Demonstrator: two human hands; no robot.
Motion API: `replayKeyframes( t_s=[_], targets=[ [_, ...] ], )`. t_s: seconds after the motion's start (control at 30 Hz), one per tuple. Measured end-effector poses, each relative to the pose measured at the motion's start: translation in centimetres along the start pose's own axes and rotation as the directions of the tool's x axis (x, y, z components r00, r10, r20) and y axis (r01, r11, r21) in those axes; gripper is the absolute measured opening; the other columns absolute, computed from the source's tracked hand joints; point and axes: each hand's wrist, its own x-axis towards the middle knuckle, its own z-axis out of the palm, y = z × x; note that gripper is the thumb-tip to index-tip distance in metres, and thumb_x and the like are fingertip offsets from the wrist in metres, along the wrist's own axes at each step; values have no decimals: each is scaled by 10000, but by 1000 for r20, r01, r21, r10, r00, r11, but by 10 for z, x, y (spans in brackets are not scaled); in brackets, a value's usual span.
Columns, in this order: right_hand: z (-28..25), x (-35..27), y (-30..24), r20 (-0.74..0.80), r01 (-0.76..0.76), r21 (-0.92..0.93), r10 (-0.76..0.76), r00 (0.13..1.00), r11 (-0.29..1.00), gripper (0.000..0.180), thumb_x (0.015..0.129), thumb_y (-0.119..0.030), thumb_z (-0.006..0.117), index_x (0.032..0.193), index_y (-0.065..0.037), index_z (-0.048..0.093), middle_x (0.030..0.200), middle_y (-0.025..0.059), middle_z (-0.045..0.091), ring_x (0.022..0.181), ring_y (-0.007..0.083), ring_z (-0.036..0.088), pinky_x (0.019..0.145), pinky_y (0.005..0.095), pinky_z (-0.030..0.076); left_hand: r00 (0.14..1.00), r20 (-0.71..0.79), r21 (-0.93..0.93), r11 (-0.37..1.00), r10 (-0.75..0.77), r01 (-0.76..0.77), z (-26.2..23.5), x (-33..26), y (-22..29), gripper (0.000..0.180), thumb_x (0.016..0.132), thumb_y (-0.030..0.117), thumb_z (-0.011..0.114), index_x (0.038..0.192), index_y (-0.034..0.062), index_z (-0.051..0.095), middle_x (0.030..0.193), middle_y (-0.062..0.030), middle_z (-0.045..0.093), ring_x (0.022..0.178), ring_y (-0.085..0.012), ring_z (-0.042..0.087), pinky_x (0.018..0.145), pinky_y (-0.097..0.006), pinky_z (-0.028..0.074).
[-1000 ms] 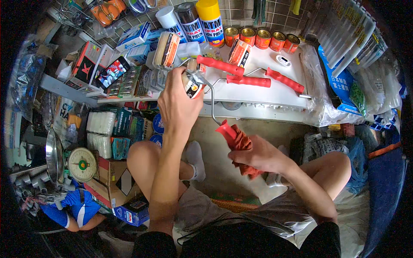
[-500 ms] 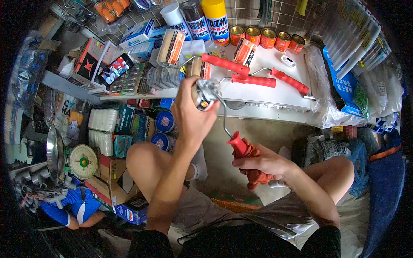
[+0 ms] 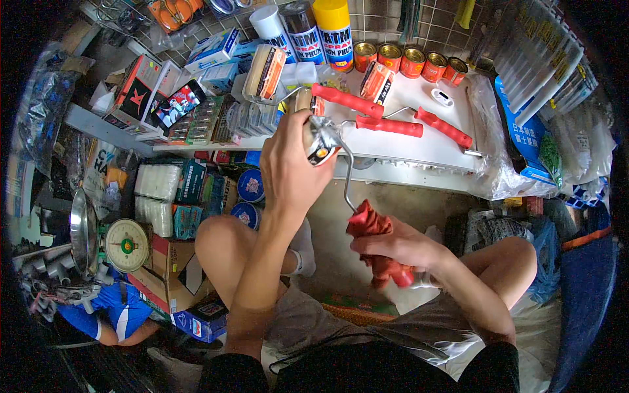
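Observation:
My left hand [image 3: 291, 167] is closed round the head of a paint roller [image 3: 322, 139], which is wrapped in clear plastic with a label. From the head a bent metal rod [image 3: 348, 177] runs down to the roller's handle. My right hand [image 3: 403, 243] grips a crumpled red cloth [image 3: 369, 221] wrapped about that handle; only a bit of red handle shows at the lower end. Beyond them on the white shelf lie more paint rollers with red handles [image 3: 347, 99], one of them with its wrapped head [image 3: 265, 72] resting on small boxes.
Spray cans [image 3: 334, 39] and several small red tins [image 3: 413, 63] line the back of the shelf. A phone [image 3: 178, 105] leans at the left. Below are a dial scale [image 3: 127, 245] and a cardboard box [image 3: 171, 272]. Plastic-wrapped goods [image 3: 544, 72] hang at the right.
The red cloth has slid up the handle to the rod, covering the handle's upper end, and the handle's lower end now shows. My left hand stays on the roller head.

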Motion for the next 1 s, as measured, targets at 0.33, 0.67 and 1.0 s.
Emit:
replayKeyframes(
  t_s=[0.33, 0.67, 1.0],
  targets=[
    [-9, -5, 27, -309, -63, -658, -193, 931, 750, 430, 888, -274, 709, 1177, 8, 560, 834, 111, 697, 707, 276, 686, 666, 436, 562, 955, 148, 379, 907, -256, 184, -7, 11, -14, 475, 778, 183, 784, 1187, 67, 573, 1080, -184, 679, 933, -422, 678, 790, -514, 535],
    [5, -18, 6, 258, -352, 558, 245, 934, 752, 404, 978, -434, 640, 1149, -71, 591, 875, 33, 614, 705, 134, 587, 652, 309, 529, 922, -284, -276, 944, -262, 182, 4, 5, -30, 506, 744, 14, 771, 1194, 8, 539, 1087, -151, 647, 987, -251, 658, 888, -351, 504],
    [17, 0, -10, 91, -227, 510, 211, 973, 829, 491, 974, -553, 623, 1095, -80, 572, 869, 23, 595, 695, 118, 597, 557, 275, 508, 954, -292, -309, 951, -62, -33, 34, -21, 13, 607, 683, 8, 825, 1214, 4, 531, 1057, -125, 595, 949, -245, 623, 901, -361, 496]
  ],
)
